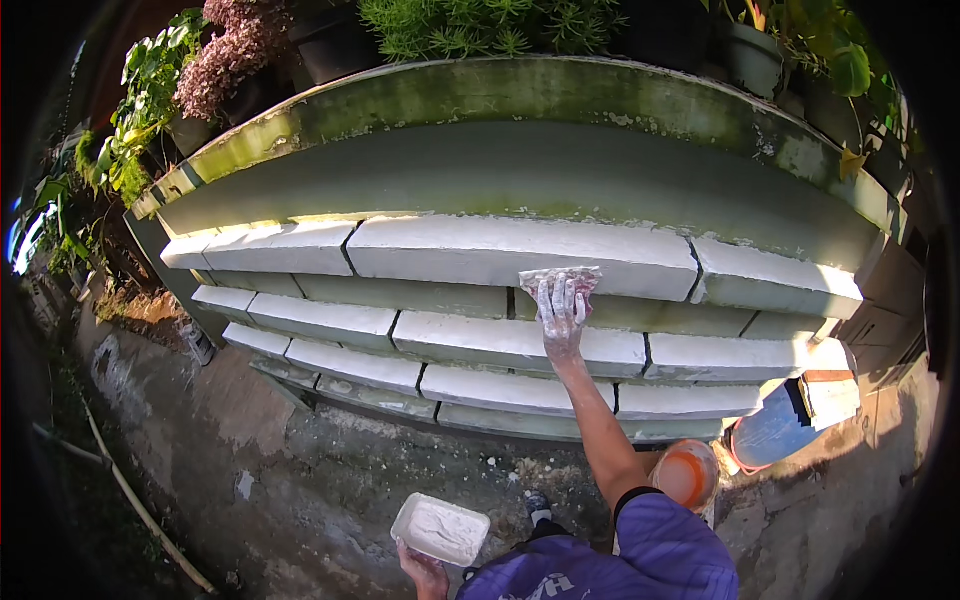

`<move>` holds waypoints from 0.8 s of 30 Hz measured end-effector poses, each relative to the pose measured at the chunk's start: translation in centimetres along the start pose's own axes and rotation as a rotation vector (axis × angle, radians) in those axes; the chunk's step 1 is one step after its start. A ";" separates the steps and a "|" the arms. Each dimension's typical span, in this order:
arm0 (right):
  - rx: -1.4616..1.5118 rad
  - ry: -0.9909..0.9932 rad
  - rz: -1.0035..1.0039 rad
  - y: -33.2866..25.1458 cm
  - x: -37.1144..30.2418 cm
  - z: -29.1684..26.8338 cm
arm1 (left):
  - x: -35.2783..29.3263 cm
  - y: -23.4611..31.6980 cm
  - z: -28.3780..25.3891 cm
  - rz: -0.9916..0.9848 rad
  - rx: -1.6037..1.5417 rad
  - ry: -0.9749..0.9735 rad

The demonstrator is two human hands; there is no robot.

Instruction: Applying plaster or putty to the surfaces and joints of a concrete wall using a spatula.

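A stepped masonry wall (500,165), green with algae along its top edge, curves across the view. Below it spreads stained concrete ground (350,470). Along the wall's face run projecting courses of blocks (450,245), coated white and parted by dark vertical gaps; sunlight falls on their upper surfaces. Potted plants line the top: a feathery green clump (450,25) in the middle and a pinkish bushy plant (230,50) toward the left.

The person wears a purple shirt (660,550). At the right, a blue container (775,430) lies near the foot of the wall, and an orange-toned bucket (709,458) stands just beside the person's right arm.

Low in the view, a pale rectangular tub (403,522) sits in the grip of the left hand (423,572), which holds it by its near left corner. The right hand (560,315), smeared white, presses a flat spreader (585,282) against the front face of the uppermost white course, right of centre, its fingers laid over the tool. The spreader is whitish and pinkish; its material is unclear. White paste (450,530) covers the tub's inside.
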State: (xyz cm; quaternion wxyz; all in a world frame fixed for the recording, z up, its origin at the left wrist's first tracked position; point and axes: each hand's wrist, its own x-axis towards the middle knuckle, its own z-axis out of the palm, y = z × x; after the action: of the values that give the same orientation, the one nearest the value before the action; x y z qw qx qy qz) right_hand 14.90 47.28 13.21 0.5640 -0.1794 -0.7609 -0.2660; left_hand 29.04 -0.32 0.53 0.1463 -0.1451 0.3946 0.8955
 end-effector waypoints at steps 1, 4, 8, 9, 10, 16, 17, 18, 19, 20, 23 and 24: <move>0.003 0.019 -0.006 0.2 -0.3 0.7 | 0.3 -0.1 0.2 0.004 -0.020 -0.005; 0.031 0.011 -0.008 0.1 -1.9 1.8 | 0.7 0.1 0.5 -0.026 -0.009 0.041; 0.060 -0.098 -0.015 -0.8 -4.5 1.7 | 1.1 0.3 0.6 -0.045 0.006 0.093; 0.120 -0.088 0.001 -1.1 -5.3 1.3 | 1.1 0.4 0.6 -0.049 0.007 0.102; 0.183 -0.079 0.023 -1.5 -6.1 0.7 | 1.1 0.5 0.6 -0.052 0.010 0.110; 0.276 0.033 -0.085 -3.6 -7.8 -3.5 | 1.3 1.4 0.6 -0.074 0.018 0.155; 0.284 -0.024 -0.048 -3.6 -7.2 -4.1 | 1.3 1.5 0.5 -0.077 0.018 0.163; 0.304 0.003 -0.021 -3.2 -6.3 -4.6 | 1.3 1.5 0.3 -0.085 0.018 0.174; 0.324 0.045 0.008 -2.8 -5.3 -5.2 | 1.4 1.6 0.1 -0.081 0.021 0.169; 0.316 0.016 0.034 -2.1 -4.3 -5.8 | 1.4 1.6 -0.1 -0.078 0.013 0.164; 0.528 -0.029 0.195 -0.3 -2.4 -7.9 | 1.6 1.5 -0.9 -0.075 -0.001 0.150; 0.521 -0.004 0.201 0.0 -2.2 -8.5 | 1.7 1.4 -1.2 -0.071 -0.006 0.145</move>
State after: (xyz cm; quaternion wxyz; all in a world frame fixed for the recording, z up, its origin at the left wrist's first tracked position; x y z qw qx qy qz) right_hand 22.07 42.20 12.97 0.6132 -0.1034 -0.7831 -0.0036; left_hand 27.08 -1.91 0.04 0.1484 -0.2238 0.3959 0.8782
